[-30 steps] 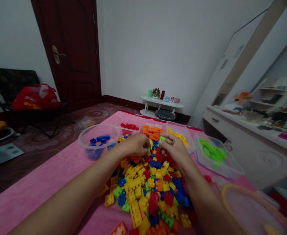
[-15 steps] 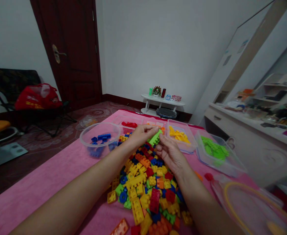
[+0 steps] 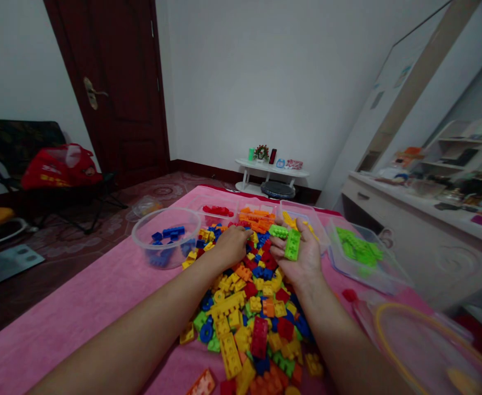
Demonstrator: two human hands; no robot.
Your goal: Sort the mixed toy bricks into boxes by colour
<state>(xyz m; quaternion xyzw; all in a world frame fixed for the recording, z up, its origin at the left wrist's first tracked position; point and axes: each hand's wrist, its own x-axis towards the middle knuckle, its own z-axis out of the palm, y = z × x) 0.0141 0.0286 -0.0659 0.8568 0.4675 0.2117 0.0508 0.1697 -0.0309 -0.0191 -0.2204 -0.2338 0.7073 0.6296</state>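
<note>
A heap of mixed coloured building blocks (image 3: 249,312) lies on the pink cloth (image 3: 80,307). My right hand (image 3: 300,258) is turned palm up over the far side of the heap, with two green blocks (image 3: 289,240) lying in it, fingers curled round them. My left hand (image 3: 230,245) rests on the heap's far left side with its fingers curled down among the blocks; what they pinch, if anything, is hidden.
Beyond the heap stand a round clear bowl of blue blocks (image 3: 166,241) and clear trays of red blocks (image 3: 217,210), orange blocks (image 3: 257,218), yellow blocks (image 3: 306,219) and green blocks (image 3: 358,252). A clear lid with a yellow rim (image 3: 421,351) lies at the right. A dresser (image 3: 425,241) stands on the right.
My right hand has turned palm up and now carries two green blocks. My left hand, which held a green block up half a second ago, has dropped back onto the heap.
</note>
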